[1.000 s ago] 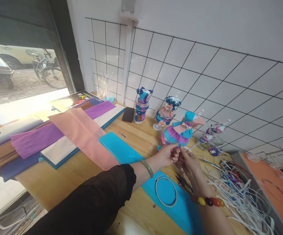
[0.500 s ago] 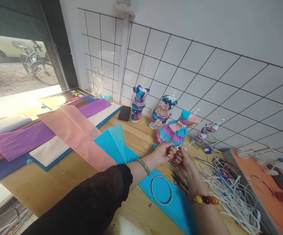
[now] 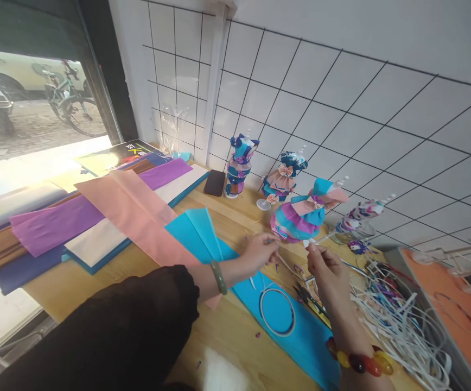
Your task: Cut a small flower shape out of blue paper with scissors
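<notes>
My left hand (image 3: pixel 259 251) pinches a small bit I cannot make out, just left of a paper doll dress (image 3: pixel 300 214) in pink, purple and teal. My right hand (image 3: pixel 327 265) pinches the end of a thin white stick below that dress. The hands are apart, over a blue paper sheet (image 3: pixel 284 320) on the wooden table (image 3: pixel 109 282). A white ring (image 3: pixel 277 311) lies on the blue sheet below my hands. Small scissors (image 3: pixel 311 300) lie beside my right wrist.
Two more dressed paper dolls (image 3: pixel 239 165) (image 3: pixel 285 176) stand by the grid wall, a dark phone (image 3: pixel 214 182) next to them. Pink, purple and white paper sheets (image 3: pixel 125 209) cover the left side. A pile of white strips (image 3: pixel 398 320) and an orange tray (image 3: pixel 451 293) lie right.
My hands have come apart from under the dress; the left moved left and down, the right stayed near the stick. The view shifted slightly.
</notes>
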A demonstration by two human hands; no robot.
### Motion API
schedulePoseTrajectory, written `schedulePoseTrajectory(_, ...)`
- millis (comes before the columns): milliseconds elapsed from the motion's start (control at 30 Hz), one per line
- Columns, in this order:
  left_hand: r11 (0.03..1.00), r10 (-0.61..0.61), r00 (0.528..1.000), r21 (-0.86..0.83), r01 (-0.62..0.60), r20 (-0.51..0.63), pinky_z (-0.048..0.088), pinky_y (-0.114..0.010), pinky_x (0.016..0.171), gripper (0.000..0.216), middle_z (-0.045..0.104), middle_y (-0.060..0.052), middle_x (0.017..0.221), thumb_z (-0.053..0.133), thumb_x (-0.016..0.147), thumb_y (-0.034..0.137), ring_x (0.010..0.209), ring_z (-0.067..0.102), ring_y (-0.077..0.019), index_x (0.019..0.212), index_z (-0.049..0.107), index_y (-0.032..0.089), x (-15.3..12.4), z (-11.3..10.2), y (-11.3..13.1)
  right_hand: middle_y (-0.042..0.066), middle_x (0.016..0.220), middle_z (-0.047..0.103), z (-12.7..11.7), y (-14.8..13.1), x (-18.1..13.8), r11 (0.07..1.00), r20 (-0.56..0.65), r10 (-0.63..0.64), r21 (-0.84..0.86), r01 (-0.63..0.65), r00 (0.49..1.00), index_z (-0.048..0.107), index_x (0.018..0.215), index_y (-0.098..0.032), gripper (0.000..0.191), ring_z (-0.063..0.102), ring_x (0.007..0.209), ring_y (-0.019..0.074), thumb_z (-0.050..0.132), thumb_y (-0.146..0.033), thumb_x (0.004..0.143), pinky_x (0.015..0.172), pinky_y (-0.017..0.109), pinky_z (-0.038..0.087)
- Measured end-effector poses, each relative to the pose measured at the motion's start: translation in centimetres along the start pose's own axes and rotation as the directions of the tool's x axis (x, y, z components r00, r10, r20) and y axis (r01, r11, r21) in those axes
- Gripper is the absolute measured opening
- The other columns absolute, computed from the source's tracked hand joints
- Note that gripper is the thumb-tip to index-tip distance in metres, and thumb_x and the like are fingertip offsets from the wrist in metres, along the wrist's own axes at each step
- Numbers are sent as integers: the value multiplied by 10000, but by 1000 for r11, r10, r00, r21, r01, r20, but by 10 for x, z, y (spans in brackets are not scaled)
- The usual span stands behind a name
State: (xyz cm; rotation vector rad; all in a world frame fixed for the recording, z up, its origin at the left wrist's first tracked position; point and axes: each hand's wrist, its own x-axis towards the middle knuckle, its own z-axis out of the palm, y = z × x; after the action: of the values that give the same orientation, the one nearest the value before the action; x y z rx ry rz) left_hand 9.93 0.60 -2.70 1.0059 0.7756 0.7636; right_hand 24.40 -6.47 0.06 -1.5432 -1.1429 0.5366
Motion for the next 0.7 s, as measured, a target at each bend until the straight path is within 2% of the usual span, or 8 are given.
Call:
schedulePoseTrajectory(67,983,64,996,176,-52,-62,334,-197,482,179,535,37,630,491,870,309,467,435,-65,961,563,173,0,-32,14,-14,563,514,3,6,-8,994,111,-8,-107,20,994,638,763,-196,367,425,491,135,605,-559,809,460,260,316)
schedulePoseTrajectory(133,924,120,991,373,-88,-64,348,-209,513,206,559,22,672,485,867,327,527,468,-88,988,566,180,-3,-65,30,13,617,595,9,12,-17,986,228,-16,-156,53,974,680,762,-196,323,485,530,156,629,-511,804,492,272,356)
schedulePoseTrajectory(233,744,183,983,653,-141,3,352,-239,585,193,600,0,728,555,810,303,659,524,-140,960,614,197,-17,-106,48,28,666,654,22,16,-27,975,374,-35,-189,113,927,717,740,-215,199,547,597,186,662,-396,802,564,293,405)
schedulePoseTrajectory(333,531,165,983,833,-156,79,353,-275,630,142,635,-32,741,526,811,271,707,553,-187,835,641,191,-34,-131,57,45,749,679,36,13,-32,926,509,-98,-269,267,855,721,796,-235,135,592,704,217,615,-305,843,652,321,439)
schedulePoseTrajectory(433,348,130,985,925,-155,117,379,-307,682,197,656,-78,763,485,834,279,771,593,-239,771,641,176,-45,-141,56,63,794,665,50,9,-31,867,579,-133,-326,377,805,704,826,-234,155,602,756,232,558,-260,875,697,340,448)
schedulePoseTrajectory(533,225,116,981,958,-180,158,403,-333,758,248,682,-108,858,445,868,290,876,615,-270,806,652,170,-49,-140,54,86,850,656,63,9,-25,840,580,-134,-364,403,803,705,869,-223,175,601,782,240,533,-246,887,730,352,442)
schedulePoseTrajectory(600,178,118,977,964,-199,180,409,-342,794,278,691,-120,926,416,888,292,928,616,-276,854,660,165,-48,-137,55,98,855,651,70,13,-21,821,576,-125,-397,410,808,704,874,-211,171,597,780,244,535,-239,882,733,354,436)
schedulePoseTrajectory(700,161,117,971,961,-223,206,416,-327,808,276,701,-117,977,417,887,274,958,620,-262,894,670,163,-46,-132,57,93,821,647,76,21,-17,806,574,-107,-427,409,812,692,836,-200,117,593,770,243,575,-202,839,724,347,430)
